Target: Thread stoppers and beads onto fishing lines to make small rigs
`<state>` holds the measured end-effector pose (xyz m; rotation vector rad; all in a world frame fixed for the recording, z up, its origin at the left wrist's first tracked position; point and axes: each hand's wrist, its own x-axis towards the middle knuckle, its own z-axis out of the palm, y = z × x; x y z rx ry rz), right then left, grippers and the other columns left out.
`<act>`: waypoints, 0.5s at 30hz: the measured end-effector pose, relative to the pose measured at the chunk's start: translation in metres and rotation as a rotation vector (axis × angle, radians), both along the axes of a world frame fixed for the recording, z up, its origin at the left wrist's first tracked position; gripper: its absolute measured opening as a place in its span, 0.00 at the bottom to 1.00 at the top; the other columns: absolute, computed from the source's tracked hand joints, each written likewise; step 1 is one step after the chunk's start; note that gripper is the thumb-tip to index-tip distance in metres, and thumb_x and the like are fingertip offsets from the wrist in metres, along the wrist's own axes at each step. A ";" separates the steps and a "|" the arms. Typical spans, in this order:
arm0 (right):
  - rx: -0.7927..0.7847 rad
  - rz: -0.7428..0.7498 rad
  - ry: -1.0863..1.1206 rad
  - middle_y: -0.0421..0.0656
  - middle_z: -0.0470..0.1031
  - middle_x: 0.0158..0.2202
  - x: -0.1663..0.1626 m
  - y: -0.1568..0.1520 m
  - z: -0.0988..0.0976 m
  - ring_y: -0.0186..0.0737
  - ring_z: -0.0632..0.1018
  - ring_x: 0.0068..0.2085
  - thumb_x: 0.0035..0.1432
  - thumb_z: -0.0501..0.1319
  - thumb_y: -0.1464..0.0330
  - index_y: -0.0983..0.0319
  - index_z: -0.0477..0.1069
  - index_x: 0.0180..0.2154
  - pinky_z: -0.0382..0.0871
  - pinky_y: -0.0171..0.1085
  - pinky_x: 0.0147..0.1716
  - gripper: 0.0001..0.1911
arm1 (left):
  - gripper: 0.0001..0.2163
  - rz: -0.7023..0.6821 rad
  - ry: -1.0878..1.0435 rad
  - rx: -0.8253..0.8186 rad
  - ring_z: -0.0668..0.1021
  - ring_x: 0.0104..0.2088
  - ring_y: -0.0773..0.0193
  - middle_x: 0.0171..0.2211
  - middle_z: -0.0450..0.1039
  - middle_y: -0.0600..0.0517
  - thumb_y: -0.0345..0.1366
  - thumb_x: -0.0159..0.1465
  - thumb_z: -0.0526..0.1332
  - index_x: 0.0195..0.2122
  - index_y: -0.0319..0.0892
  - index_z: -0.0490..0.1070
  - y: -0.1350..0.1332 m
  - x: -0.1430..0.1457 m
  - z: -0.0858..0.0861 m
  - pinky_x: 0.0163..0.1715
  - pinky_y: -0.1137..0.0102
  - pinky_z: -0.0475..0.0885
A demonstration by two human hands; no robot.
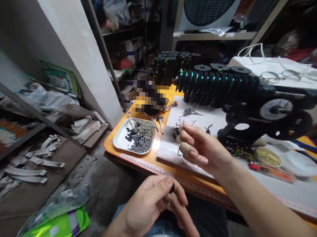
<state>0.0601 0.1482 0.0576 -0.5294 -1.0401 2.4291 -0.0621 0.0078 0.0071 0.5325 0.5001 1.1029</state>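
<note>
Nearest is the lap (pixel 151 234), with the left hand (pixel 156 200) above it, its thumb and forefinger brought together on a small dark piece (pixel 172 188) while the other fingers reach out loosely. Only a little of that piece shows past the thumb, so a slip of the pinch could lose it; as the hand is on the near side of the table (pixel 110 144) edge, not over the top, it would probably drop to the lap or the floor (pixel 103 186). The right hand (pixel 197 146) is over the near part of the white board (pixel 163 155), fingers curled and tips drawn close; whether they have hold of anything I cannot tell. Small black bits (pixel 175 132) lie on the board just behind those fingertips, where a careless sweep could scatter them or mix them up. To the left, the tray (pixel 121 139) of loose beads (pixel 143 143) and black tubes (pixel 132 134) sits close to the table's front edge, and a knock from a forearm or sleeve could tip it or spill the lot. Beyond the right forearm are a red-and-orange tool (pixel 273 172) and a dish (pixel 268 157) of gold-coloured bits; lifting that arm without looking might catch either. Farther back, fine lines (pixel 199 102) trail from the row of coils (pixel 216 84) on the winder (pixel 277 109) towards the board; a finger reaching deep could snag or tangle them.
</note>
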 end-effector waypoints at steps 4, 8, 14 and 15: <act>0.011 -0.006 -0.006 0.35 0.67 0.12 0.001 -0.001 0.000 0.19 0.56 0.08 0.58 0.62 0.59 0.63 0.60 0.20 0.49 0.19 0.07 0.21 | 0.19 -0.003 -0.022 0.010 0.83 0.23 0.61 0.23 0.81 0.39 0.41 0.71 0.46 0.31 0.35 0.70 -0.003 0.001 -0.001 0.22 0.76 0.70; 0.023 -0.012 -0.016 0.35 0.67 0.12 0.002 -0.001 0.000 0.19 0.55 0.08 0.59 0.61 0.59 0.63 0.60 0.20 0.49 0.20 0.07 0.21 | 0.20 -0.010 -0.038 0.019 0.83 0.23 0.61 0.23 0.81 0.38 0.42 0.71 0.46 0.31 0.35 0.70 -0.004 0.001 -0.003 0.22 0.77 0.69; 0.046 -0.024 -0.033 0.35 0.66 0.12 0.001 -0.002 0.002 0.19 0.55 0.08 0.58 0.62 0.58 0.63 0.60 0.20 0.47 0.20 0.08 0.21 | 0.19 -0.029 -0.015 -0.013 0.82 0.23 0.60 0.22 0.81 0.39 0.44 0.69 0.50 0.31 0.35 0.71 -0.005 0.000 0.000 0.24 0.75 0.69; 0.051 -0.025 -0.036 0.35 0.66 0.12 0.001 -0.001 0.002 0.20 0.55 0.08 0.58 0.62 0.58 0.63 0.60 0.20 0.47 0.20 0.08 0.21 | 0.19 -0.029 -0.011 -0.018 0.82 0.23 0.60 0.22 0.81 0.40 0.44 0.69 0.51 0.31 0.35 0.71 -0.006 0.000 0.000 0.24 0.75 0.69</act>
